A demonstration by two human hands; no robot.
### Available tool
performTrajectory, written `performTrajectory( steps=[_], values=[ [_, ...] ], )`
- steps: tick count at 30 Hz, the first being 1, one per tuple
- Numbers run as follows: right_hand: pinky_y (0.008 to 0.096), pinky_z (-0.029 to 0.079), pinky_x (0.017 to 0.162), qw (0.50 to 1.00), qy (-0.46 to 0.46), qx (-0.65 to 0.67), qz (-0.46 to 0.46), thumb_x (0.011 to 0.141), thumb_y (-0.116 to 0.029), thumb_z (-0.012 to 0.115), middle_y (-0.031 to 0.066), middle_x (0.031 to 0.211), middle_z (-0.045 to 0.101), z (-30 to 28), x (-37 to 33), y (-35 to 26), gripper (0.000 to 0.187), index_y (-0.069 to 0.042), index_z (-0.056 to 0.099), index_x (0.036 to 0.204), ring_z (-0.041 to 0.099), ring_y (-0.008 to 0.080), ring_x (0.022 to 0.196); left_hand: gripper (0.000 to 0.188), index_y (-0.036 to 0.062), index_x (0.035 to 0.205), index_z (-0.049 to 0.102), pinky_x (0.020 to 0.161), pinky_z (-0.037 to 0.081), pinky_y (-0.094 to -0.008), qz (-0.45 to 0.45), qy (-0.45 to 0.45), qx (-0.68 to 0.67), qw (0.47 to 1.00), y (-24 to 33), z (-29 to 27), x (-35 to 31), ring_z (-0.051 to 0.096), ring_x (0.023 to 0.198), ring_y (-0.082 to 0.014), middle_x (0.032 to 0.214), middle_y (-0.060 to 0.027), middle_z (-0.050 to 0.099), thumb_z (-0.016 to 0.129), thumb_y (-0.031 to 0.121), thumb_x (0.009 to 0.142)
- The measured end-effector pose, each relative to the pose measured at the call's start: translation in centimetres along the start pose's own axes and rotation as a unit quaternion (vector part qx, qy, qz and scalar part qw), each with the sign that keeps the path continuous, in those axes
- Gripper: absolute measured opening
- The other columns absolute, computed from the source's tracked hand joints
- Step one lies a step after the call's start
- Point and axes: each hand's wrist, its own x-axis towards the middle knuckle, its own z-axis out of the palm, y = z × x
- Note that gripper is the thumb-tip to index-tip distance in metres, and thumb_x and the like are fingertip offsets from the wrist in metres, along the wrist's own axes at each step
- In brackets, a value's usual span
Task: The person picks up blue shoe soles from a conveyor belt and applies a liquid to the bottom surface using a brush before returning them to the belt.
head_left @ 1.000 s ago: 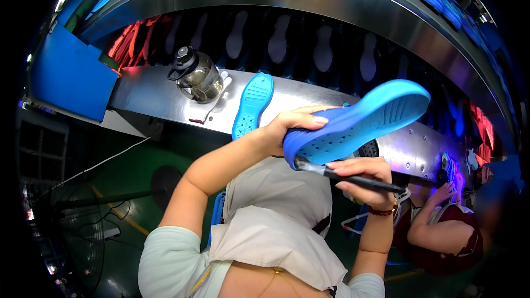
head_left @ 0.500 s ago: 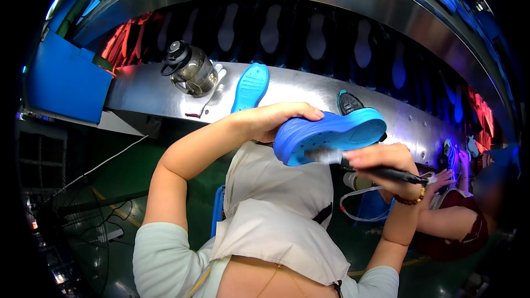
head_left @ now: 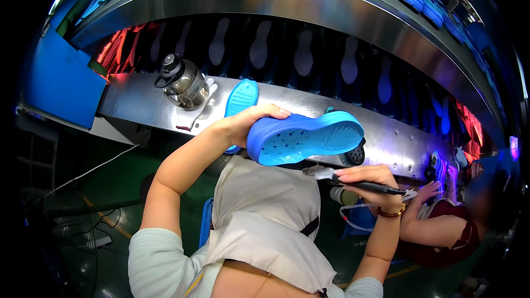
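Observation:
My left hand (head_left: 255, 123) grips one end of a thick blue shoe sole (head_left: 309, 139), its fingers partly hidden behind it. The sole is tilted so its light-blue hollow face, dotted with small holes, shows. In my right hand (head_left: 374, 179) is a brush (head_left: 321, 173) with pale bristles and a black handle; a thin clear tube runs near its rear end. The bristles are just below the sole and apart from it. Another blue sole (head_left: 243, 95) lies on the metal bench behind my left hand. A dark piece with holes (head_left: 354, 155) shows partly behind the held sole.
On the metal bench (head_left: 138, 96) stand a dark translucent jug (head_left: 187, 85) and, beside it, a white glove (head_left: 189, 117). Beyond runs a dark conveyor (head_left: 282, 55) with several sole-shaped pieces. A blue box (head_left: 66, 85) is at left. A co-worker's arm (head_left: 436, 226) is at right.
The brush was blurred against the sole's hollow face; now it is off it, lower down. The sole has turned to show more of that face. The whole view has shifted slightly.

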Motion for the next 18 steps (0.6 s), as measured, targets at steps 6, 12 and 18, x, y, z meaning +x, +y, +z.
performTrajectory(
  steps=[6,12,18],
  values=[
    [0.0283,0.048,0.08,0.994,0.106,0.027,0.015,0.066,0.005,0.068,0.014,0.095,0.064,1.1,0.7,1.7,0.023,0.0,0.064,0.089,0.062,0.0217,0.089,0.052,-0.003,0.119,0.047,0.089,0.04,-0.0323,0.085,-0.005,0.06,0.995,0.4,-0.4,-1.1,0.054,0.099,-0.023,0.112,-0.0162,0.055,0.049,0.029,0.078],
    [0.0268,0.049,0.075,0.98,0.151,0.125,0.004,0.068,0.004,0.065,0.0173,0.092,0.063,3.1,0.9,0.0,0.022,0.005,0.062,0.09,0.062,0.0207,0.084,0.077,0.0033,0.126,0.039,0.096,0.035,-0.0403,0.247,-0.121,-0.175,0.945,-3.3,-5.0,4.0,0.047,0.11,-0.0253,0.125,-0.014,0.045,0.037,0.065,0.079],
    [0.0215,0.048,0.069,0.943,0.27,0.144,0.134,0.075,0.0,0.062,0.01,0.087,0.065,7.6,3.8,7.1,0.018,0.005,0.062,0.093,0.06,0.0107,0.076,0.101,0.0057,0.134,0.026,0.098,0.03,-0.0471,0.178,-0.031,-0.23,0.956,-9.0,-4.1,9.3,0.041,0.116,-0.0327,0.127,-0.0216,0.039,0.014,0.081,0.068]
  ],
)
